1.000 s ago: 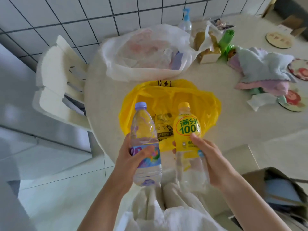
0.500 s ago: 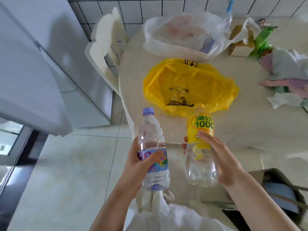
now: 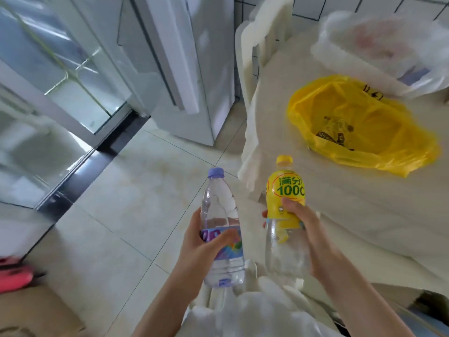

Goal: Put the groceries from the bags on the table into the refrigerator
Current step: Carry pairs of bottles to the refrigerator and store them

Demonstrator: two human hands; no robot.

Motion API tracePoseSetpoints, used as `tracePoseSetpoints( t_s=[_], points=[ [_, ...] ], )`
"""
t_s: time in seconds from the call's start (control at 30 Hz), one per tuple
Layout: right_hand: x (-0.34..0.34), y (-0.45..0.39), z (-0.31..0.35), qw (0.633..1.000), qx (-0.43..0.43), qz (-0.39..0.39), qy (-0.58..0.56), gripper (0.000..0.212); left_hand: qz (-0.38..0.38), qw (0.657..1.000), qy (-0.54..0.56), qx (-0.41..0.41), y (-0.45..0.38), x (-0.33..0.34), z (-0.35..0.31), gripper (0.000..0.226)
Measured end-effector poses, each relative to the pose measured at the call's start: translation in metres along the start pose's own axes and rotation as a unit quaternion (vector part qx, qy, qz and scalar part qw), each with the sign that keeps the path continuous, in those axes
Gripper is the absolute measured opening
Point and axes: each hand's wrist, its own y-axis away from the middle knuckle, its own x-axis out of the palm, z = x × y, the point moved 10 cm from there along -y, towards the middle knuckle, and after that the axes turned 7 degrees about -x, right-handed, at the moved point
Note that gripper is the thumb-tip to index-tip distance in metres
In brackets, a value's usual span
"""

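The left hand (image 3: 201, 249) grips a clear water bottle (image 3: 222, 229) and the right hand (image 3: 306, 229) grips a yellow drink bottle (image 3: 285, 210), both upright at lower centre. The yellow bag (image 3: 359, 125) lies on the worktop (image 3: 364, 203), right. The refrigerator (image 3: 184, 69) stands upper left.

On the desk (image 3: 303, 113), two bags (image 3: 359, 125) lie; the refrigerator (image 3: 194, 69) stands left of it, a chair (image 3: 257, 45) between.
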Motion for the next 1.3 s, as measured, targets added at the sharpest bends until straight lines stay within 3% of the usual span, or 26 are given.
tracePoseSetpoints(
  t_s=[0.3,0.57,0.9,1.3],
  points=[
    [0.123,-0.005,-0.033,0.986,-0.004,0.127,0.109,0.025,-0.114,0.992,0.045,0.011,0.023,-0.115,0.012,0.052],
    [0.242,-0.005,-0.089,0.979,0.014,0.152,0.138,0.036,-0.186,0.980,0.068,0.007,0.029,-0.247,0.010,0.047],
    [0.357,-0.018,-0.127,0.982,0.038,0.140,0.117,0.035,-0.201,0.978,0.058,0.023,0.002,-0.379,-0.034,0.046],
    [0.444,-0.109,-0.083,0.981,0.002,0.122,0.152,0.041,-0.172,0.983,0.059,0.018,-0.096,-0.420,-0.110,0.048]
  ],
)
